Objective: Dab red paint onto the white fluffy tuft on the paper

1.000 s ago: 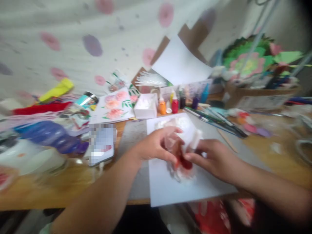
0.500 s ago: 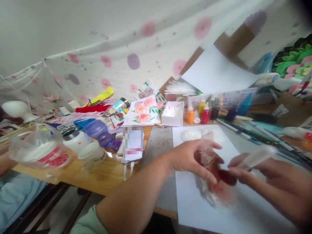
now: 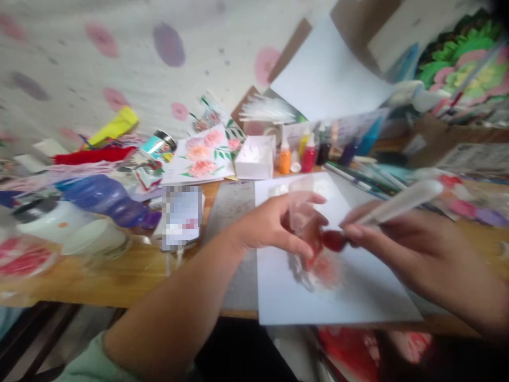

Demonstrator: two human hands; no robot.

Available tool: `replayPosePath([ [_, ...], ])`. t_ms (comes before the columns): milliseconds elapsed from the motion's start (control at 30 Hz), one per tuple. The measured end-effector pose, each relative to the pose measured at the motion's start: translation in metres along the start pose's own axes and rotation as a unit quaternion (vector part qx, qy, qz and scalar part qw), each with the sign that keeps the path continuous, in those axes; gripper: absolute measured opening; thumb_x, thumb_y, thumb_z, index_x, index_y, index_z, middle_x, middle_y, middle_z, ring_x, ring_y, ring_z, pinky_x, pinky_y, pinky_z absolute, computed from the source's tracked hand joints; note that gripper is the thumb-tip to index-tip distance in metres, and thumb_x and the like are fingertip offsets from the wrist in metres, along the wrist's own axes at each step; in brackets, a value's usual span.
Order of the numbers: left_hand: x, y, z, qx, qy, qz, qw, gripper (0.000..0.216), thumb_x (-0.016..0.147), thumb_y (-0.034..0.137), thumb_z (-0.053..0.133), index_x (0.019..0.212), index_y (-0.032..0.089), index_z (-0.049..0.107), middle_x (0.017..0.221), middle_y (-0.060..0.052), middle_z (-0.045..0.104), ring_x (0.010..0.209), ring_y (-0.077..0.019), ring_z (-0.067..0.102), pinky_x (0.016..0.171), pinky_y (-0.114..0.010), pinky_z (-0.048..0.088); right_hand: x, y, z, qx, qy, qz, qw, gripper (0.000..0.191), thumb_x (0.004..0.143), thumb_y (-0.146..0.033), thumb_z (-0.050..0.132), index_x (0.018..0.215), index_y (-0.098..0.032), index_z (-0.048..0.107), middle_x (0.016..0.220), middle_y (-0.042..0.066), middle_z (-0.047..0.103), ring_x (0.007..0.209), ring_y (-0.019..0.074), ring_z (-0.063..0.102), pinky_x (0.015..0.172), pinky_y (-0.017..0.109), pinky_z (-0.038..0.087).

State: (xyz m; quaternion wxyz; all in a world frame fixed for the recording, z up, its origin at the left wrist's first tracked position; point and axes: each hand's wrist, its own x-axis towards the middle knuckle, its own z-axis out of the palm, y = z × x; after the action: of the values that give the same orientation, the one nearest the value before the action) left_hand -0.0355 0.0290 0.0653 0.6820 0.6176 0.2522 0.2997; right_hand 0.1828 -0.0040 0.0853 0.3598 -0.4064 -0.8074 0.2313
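Observation:
My left hand (image 3: pixel 270 228) holds a small clear plastic cup (image 3: pixel 302 215) with red liquid, tilted over a white sheet of paper (image 3: pixel 358 292). My right hand (image 3: pixel 393 244) grips a white stick-like tool (image 3: pixel 401 201) whose dark red tip (image 3: pixel 334 240) touches the cup's edge. Under the cup lies a crumpled white tissue stained pink-red (image 3: pixel 322 270). The frame is blurred.
Small paint bottles (image 3: pixel 296 154) and a white box (image 3: pixel 254 158) stand behind the sheet. A flower painting (image 3: pixel 202 156), a phone (image 3: pixel 181 217), a blue bottle (image 3: pixel 103 199), cups and craft scraps crowd the left of the wooden table (image 3: pixel 119 276). Brushes (image 3: pixel 358 178) lie at right.
The camera has swung about. My right hand has let go of the tissue and now holds the white tool with its red tip at the cup; the left hand keeps the cup.

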Motion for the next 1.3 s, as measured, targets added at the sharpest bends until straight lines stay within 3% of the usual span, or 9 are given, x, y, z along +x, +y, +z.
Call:
replayPosePath([
  [133,0.000,0.006,-0.003,0.002,0.010,-0.006,1.000,0.075,0.053,0.017,0.084,0.120,0.023,0.051,0.108,-0.007,0.061,0.098,-0.0243,0.061,0.080,-0.032,0.048,0.002,0.002,-0.004,-0.033,-0.116,0.041,0.992,0.020,0.085,-0.030,0.056,0.072,-0.021,0.068,0.064,-0.001,0.068,0.052,0.0125,0.059,0.050,0.023,0.042],
  [333,-0.002,0.011,-0.007,0.000,0.040,-0.009,0.999,0.071,0.057,0.023,0.083,0.121,0.023,0.051,0.109,-0.007,0.062,0.092,-0.0198,0.060,0.073,-0.026,0.047,0.000,0.008,-0.007,-0.045,-0.150,0.082,0.984,0.023,0.084,-0.030,0.055,0.067,-0.019,0.066,0.059,-0.001,0.065,0.052,0.0124,0.056,0.051,0.023,0.039],
  [500,-0.002,0.010,-0.008,0.001,0.037,-0.010,0.999,0.070,0.058,0.024,0.082,0.121,0.024,0.052,0.109,-0.006,0.062,0.092,-0.0193,0.059,0.073,-0.026,0.046,-0.003,0.007,-0.010,-0.013,-0.129,0.101,0.986,0.023,0.085,-0.032,0.054,0.073,-0.018,0.068,0.064,0.001,0.067,0.056,0.0141,0.059,0.053,0.024,0.042],
  [567,-0.002,0.009,-0.008,-0.004,0.036,-0.012,0.999,0.071,0.058,0.024,0.082,0.122,0.024,0.052,0.110,-0.006,0.061,0.094,-0.0198,0.059,0.075,-0.026,0.046,-0.003,0.007,-0.008,0.013,-0.166,0.089,0.982,0.022,0.085,-0.031,0.055,0.072,-0.019,0.068,0.065,0.000,0.068,0.058,0.0141,0.060,0.056,0.024,0.043],
  [700,-0.002,0.008,-0.009,-0.015,0.030,-0.008,0.999,0.072,0.058,0.023,0.082,0.123,0.023,0.051,0.110,-0.007,0.061,0.095,-0.0200,0.059,0.077,-0.026,0.046,-0.002,0.007,-0.003,0.013,-0.132,0.075,0.988,0.018,0.085,-0.029,0.056,0.075,-0.020,0.068,0.069,0.000,0.069,0.061,0.0140,0.061,0.058,0.024,0.044],
  [800,-0.002,0.008,-0.010,-0.019,0.029,-0.005,0.999,0.072,0.058,0.024,0.082,0.123,0.022,0.051,0.110,-0.008,0.061,0.095,-0.0205,0.059,0.077,-0.027,0.047,0.001,0.007,0.000,0.018,-0.179,0.064,0.982,0.016,0.084,-0.024,0.057,0.075,-0.019,0.069,0.068,0.000,0.069,0.061,0.0143,0.061,0.058,0.024,0.044],
  [1000,-0.001,0.007,-0.010,-0.034,0.035,0.005,0.999,0.070,0.059,0.023,0.081,0.122,0.021,0.051,0.107,-0.008,0.062,0.094,-0.0209,0.060,0.078,-0.028,0.047,0.003,0.003,0.005,0.018,-0.179,0.034,0.983,0.015,0.085,-0.022,0.057,0.077,-0.018,0.069,0.068,0.001,0.068,0.060,0.0143,0.060,0.060,0.025,0.045],
  [1133,0.000,0.007,-0.010,-0.028,0.065,0.020,0.997,0.068,0.059,0.022,0.080,0.120,0.018,0.052,0.103,-0.008,0.063,0.092,-0.0205,0.060,0.078,-0.029,0.047,0.003,0.000,0.009,0.030,-0.176,-0.028,0.984,0.010,0.083,-0.020,0.060,0.087,-0.017,0.068,0.084,0.005,0.068,0.075,0.0169,0.062,0.069,0.028,0.047],
  [1300,0.001,0.007,-0.010,-0.028,0.097,0.037,0.994,0.064,0.062,0.023,0.078,0.120,0.019,0.051,0.101,-0.007,0.063,0.084,-0.0185,0.060,0.069,-0.028,0.047,0.003,-0.007,0.008,0.025,-0.179,-0.054,0.982,0.010,0.085,-0.022,0.057,0.086,-0.017,0.067,0.082,0.006,0.064,0.075,0.0177,0.060,0.069,0.030,0.048],
])
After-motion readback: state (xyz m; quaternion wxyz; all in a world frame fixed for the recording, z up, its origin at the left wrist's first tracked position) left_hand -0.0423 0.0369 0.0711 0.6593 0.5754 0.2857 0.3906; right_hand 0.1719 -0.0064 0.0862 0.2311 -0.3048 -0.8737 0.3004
